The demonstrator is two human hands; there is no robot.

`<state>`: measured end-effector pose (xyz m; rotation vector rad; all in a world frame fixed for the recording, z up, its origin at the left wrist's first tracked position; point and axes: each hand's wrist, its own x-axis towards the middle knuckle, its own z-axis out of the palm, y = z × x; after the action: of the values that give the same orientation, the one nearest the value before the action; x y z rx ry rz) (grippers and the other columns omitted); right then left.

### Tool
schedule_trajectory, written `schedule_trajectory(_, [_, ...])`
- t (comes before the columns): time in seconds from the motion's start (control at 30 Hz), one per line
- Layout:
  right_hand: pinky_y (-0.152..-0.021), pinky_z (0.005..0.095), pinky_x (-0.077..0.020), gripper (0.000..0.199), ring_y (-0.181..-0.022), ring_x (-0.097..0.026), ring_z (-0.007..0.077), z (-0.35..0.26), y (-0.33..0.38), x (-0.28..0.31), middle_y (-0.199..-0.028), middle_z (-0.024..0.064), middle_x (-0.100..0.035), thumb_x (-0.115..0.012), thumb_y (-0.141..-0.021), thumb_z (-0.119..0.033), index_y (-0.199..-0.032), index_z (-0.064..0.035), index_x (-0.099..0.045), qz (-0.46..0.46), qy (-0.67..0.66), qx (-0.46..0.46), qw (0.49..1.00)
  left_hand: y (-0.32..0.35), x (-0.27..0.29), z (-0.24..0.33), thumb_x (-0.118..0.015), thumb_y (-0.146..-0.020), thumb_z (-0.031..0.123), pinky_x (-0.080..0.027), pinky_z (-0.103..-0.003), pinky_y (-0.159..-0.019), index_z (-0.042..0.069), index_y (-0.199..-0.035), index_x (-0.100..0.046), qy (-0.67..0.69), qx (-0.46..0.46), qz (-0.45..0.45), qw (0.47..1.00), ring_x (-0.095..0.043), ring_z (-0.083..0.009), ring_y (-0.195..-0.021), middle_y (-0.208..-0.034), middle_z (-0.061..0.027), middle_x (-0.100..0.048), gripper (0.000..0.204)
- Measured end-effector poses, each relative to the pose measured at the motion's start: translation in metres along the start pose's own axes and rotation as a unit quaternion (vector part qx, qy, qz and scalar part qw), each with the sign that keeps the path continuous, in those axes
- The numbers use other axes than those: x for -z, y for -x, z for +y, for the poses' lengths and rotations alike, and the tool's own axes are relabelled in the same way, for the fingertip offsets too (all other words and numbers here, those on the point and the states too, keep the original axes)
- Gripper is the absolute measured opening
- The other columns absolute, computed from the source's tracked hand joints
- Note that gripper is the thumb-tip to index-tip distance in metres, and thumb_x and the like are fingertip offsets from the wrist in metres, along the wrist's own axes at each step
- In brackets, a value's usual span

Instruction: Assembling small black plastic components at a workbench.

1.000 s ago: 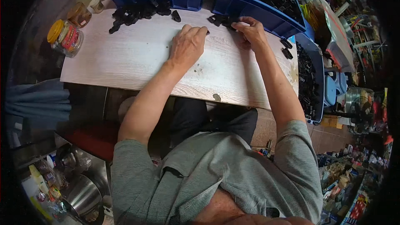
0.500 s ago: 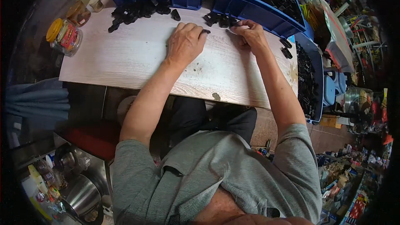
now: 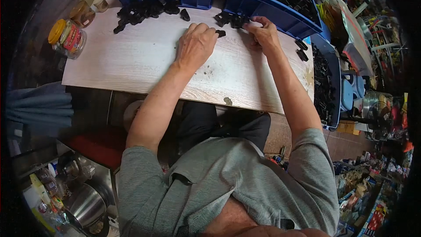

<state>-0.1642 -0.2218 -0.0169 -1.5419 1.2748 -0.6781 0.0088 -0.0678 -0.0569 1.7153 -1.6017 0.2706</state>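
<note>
Upper centre, the left hand (image 3: 196,46) pinches a black part (image 3: 221,33), best held steady; the right hand's (image 3: 266,34) fingers, grip unclear, should separate single pieces from the pile (image 3: 231,19).

a pale, wood-grained table (image 3: 131,61) is lit brightest at its middle; its near edge is marked. the floor (image 3: 346,147) is laid with brown tiles. at the left, blue cloth (image 3: 39,105) is gathered in folds; the right side is crowded with clutter (image 3: 364,184).

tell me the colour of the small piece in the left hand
The small piece is black, seen best in the head view.
</note>
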Motion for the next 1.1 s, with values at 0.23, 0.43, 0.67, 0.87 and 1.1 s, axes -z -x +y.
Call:
schedule_trajectory(0.23, [-0.045, 0.0347, -0.0526, 0.026, -0.046, -0.053, 0.0143, -0.004, -0.015, -0.004, -0.055, -0.0017, -0.045, -0.083, -0.082, -0.031, -0.090, -0.0103, -0.068, -0.026, 0.052, -0.042, 0.997, -0.001, 0.000, 0.002, -0.064, -0.091, 0.013, -0.055, -0.042, -0.081, 0.004, -0.104, -0.073, 0.001, -0.036, -0.010, 0.999, -0.065, -0.0294, -0.095, -0.096, -0.0086, -0.071, 0.019])
schedule_trajectory(0.43, [-0.048, 0.0365, -0.0573, 0.019, -0.049, -0.056, 0.0162, 0.004, -0.014, 0.005, -0.055, 0.0000, -0.047, -0.079, -0.085, -0.024, -0.089, -0.0085, -0.068, -0.056, -0.058, -0.068, 0.994, -0.004, 0.000, 0.002, -0.061, -0.091, 0.012, -0.055, -0.041, -0.081, 0.006, -0.102, -0.074, 0.020, -0.028, -0.003, 0.999, -0.066, -0.0302, -0.089, -0.090, -0.0096, -0.072, 0.017])
schedule_trajectory(0.67, [-0.049, 0.0376, -0.0592, 0.017, -0.049, -0.058, 0.0184, 0.005, 0.029, 0.019, -0.055, 0.0012, -0.047, -0.075, -0.087, -0.019, -0.097, -0.0057, -0.070, -0.065, -0.135, -0.110, 0.983, -0.007, 0.003, -0.004, -0.068, -0.090, 0.017, -0.052, -0.042, -0.087, 0.005, -0.106, -0.075, 0.017, 0.046, -0.008, 0.999, -0.066, -0.0310, -0.092, -0.099, -0.0105, -0.074, 0.021])
schedule_trajectory(0.87, [-0.045, 0.0356, -0.0575, 0.012, -0.045, -0.057, 0.0167, 0.003, 0.062, 0.014, -0.057, 0.0008, -0.048, -0.073, -0.087, -0.014, -0.091, -0.0030, -0.069, -0.095, -0.178, -0.098, 0.975, -0.003, 0.001, 0.001, -0.066, -0.091, 0.014, -0.054, -0.042, -0.086, 0.003, -0.111, -0.073, 0.012, -0.019, -0.022, 1.000, -0.066, -0.0348, -0.096, -0.103, -0.0138, -0.074, 0.024])
schedule_trajectory(1.1, [-0.048, 0.0353, -0.0561, 0.015, -0.045, -0.056, 0.0163, 0.006, 0.084, -0.007, -0.055, 0.0010, -0.046, -0.074, -0.090, -0.016, -0.089, -0.0029, -0.067, -0.146, -0.193, -0.073, 0.967, -0.005, -0.011, 0.043, -0.066, -0.094, 0.010, -0.059, -0.033, -0.074, -0.002, -0.118, -0.069, 0.422, 0.252, -0.035, 0.870, -0.071, -0.0191, -0.087, -0.098, -0.0130, -0.075, 0.027])
